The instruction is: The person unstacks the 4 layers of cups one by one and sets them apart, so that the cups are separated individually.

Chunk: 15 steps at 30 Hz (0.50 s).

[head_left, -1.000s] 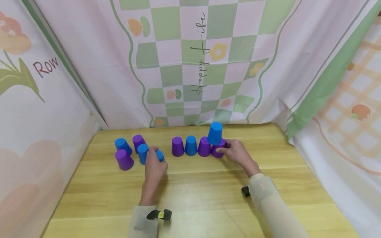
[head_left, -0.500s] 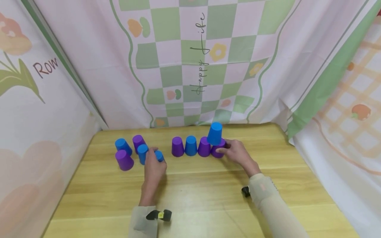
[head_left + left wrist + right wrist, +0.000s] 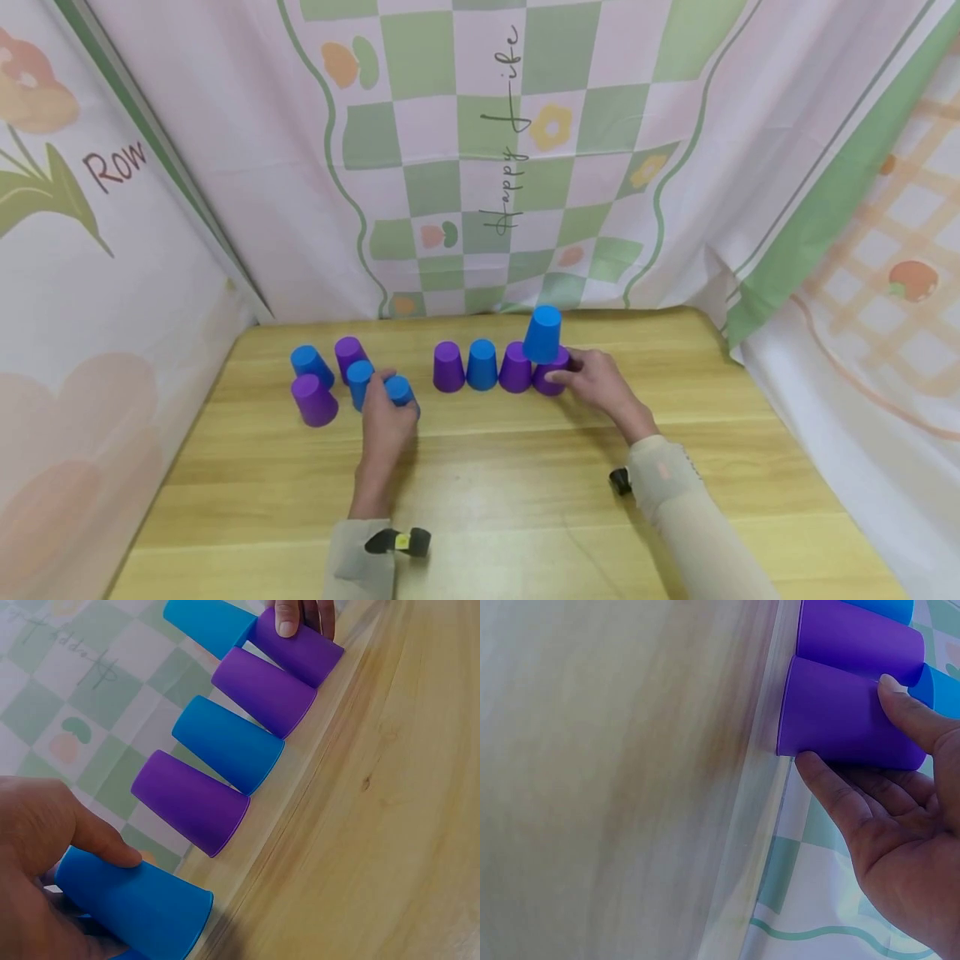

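Observation:
My left hand (image 3: pixel 385 427) holds an upside-down blue cup (image 3: pixel 142 907), thumb on its near side and other fingers partly hidden behind it. Just left of it stands another blue cup (image 3: pixel 359 385). A row of upside-down cups runs to the right: a purple cup (image 3: pixel 448 368), a blue cup (image 3: pixel 482 367), a second purple cup (image 3: pixel 515 370) and an end purple cup (image 3: pixel 840 712). With thumb and fingers on opposite sides, my right hand (image 3: pixel 602 386) grips that end cup. One more blue cup (image 3: pixel 543 335) sits on top, bridging the two rightmost purple cups.
At the left of the wooden table (image 3: pixel 480 517) stand a blue cup (image 3: pixel 310 365), a purple cup (image 3: pixel 315 402) and another purple cup (image 3: pixel 350 358). A printed curtain (image 3: pixel 495 167) hangs along the table's back edge, with cloth at both sides.
My left hand has shifted slightly left with its blue cup, and more of that cup shows now. The right hand and the row of cups stay in place.

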### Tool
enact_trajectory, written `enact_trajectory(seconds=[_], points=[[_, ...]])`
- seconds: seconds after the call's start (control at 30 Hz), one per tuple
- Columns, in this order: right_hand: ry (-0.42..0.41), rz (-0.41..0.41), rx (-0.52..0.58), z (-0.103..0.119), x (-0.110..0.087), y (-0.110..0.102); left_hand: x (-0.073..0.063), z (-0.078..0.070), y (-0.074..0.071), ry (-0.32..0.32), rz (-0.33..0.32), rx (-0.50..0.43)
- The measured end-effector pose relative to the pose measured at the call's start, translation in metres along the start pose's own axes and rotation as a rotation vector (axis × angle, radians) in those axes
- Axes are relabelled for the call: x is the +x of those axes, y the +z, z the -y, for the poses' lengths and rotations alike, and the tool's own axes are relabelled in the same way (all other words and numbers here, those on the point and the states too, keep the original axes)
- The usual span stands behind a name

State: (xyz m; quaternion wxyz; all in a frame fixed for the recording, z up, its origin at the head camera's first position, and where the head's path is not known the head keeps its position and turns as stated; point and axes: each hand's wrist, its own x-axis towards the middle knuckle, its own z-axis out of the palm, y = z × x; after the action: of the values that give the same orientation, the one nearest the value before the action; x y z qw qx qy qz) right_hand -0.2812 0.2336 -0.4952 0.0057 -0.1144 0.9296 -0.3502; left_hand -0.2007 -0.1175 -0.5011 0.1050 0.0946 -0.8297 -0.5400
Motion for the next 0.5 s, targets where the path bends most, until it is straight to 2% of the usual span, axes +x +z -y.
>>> enact_trajectory(seconds=[0.3, 0.5], points=[[0.003, 0.001, -0.006, 0.001, 0.0, 0.0, 0.001, -0.001, 0.0, 0.006, -0.016, -0.006], [0.022, 0.011, 0.005, 0.001, 0.0, 0.0, -0.001, -0.012, -0.004, 0.011, -0.029, -0.023]])
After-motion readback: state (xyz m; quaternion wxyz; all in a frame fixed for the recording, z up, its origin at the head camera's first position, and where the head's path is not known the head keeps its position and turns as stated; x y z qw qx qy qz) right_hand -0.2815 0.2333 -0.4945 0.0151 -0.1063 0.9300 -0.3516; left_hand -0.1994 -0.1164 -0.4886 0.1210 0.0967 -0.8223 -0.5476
